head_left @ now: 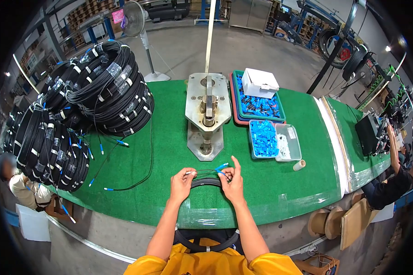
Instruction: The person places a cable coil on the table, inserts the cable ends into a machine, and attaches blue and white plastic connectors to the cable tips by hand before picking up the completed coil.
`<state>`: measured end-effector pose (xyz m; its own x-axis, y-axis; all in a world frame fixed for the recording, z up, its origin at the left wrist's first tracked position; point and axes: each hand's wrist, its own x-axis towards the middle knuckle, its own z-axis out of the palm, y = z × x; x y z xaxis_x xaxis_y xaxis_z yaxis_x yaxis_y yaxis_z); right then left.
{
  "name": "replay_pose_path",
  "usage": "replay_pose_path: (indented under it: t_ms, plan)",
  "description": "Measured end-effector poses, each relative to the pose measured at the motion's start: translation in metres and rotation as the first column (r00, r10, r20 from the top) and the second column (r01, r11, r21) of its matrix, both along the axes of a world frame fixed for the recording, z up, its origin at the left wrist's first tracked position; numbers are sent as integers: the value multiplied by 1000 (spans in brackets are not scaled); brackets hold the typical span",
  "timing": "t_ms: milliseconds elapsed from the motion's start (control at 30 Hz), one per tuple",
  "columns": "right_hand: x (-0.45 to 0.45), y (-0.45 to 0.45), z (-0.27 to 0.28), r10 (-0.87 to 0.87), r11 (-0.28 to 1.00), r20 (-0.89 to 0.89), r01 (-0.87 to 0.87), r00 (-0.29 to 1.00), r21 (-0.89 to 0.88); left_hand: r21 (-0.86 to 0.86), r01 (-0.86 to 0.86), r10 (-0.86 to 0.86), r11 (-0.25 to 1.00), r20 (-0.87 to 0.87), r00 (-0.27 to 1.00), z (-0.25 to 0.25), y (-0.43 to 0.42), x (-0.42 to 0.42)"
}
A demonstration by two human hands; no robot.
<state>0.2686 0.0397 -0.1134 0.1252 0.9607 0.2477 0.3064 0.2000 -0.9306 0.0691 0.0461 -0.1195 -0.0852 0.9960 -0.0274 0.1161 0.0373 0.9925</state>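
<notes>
Left, on the worktop (pixel 270 188): stacked black cable coils (pixel 119 91); keep loose ends apart from the work. Left hand (pixel 181 185): fingers pinching thin dark cable (pixel 205 170) near a small pale tip. Hold lightly; avoid sharp bends. Between both hands, at the middle of the worktop's front edge: black coil (pixel 206 182); support against twisting. Right hand (pixel 232 185): fingers pinching cable beside a blue connector (pixel 222 167), one finger raised. Steady by the connector body, without tugging the cable. Hard to make out: exact contact at the left fingertips, routing of crossing strands, any link to the lower black loop (pixel 206 249) below the front edge.
</notes>
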Motion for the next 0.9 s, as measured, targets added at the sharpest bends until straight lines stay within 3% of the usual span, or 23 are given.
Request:
replay_pose_path:
  t_ms: [167, 233, 333, 367, 433, 533, 667, 900]
  plan:
    - [-3, 0, -1, -20, 996, 73, 14, 997, 90, -7, 13, -13, 1000, -15, 1000, -2, 2, -2]
    - [-3, 1, -5, -101, 964, 236, 37, 966, 264, 18, 22, -21, 1000, -48, 999, 0, 1, -3]
    - [-9, -2, -2, -133, 942, 197, 63, 971, 329, 29, 3, -2, 1000, -52, 999, 3, 0, 0]
    - [-8, -2, 1, -134, 942, 197, 63, 971, 329, 28, 4, -3, 1000, -51, 999, 3, 0, 1]
    - [-5, 0, 13, -95, 932, 444, -76, 891, 353, 55, -18, 23, 998, -93, 995, 4, -1, 2]
    - [-7, 5, 16, -105, 937, 527, -93, 844, 336, 59, 20, -14, 998, -91, 996, 4, 0, 3]
    - [-6, 9, 19, -195, 933, 592, -37, 782, 357, 88, 83, -70, 993, -144, 987, 0, 0, 1]
    - [3, 19, 16, -135, 885, 644, -201, 753, 421, 67, 79, -71, 995, -112, 991, -1, -1, 0]
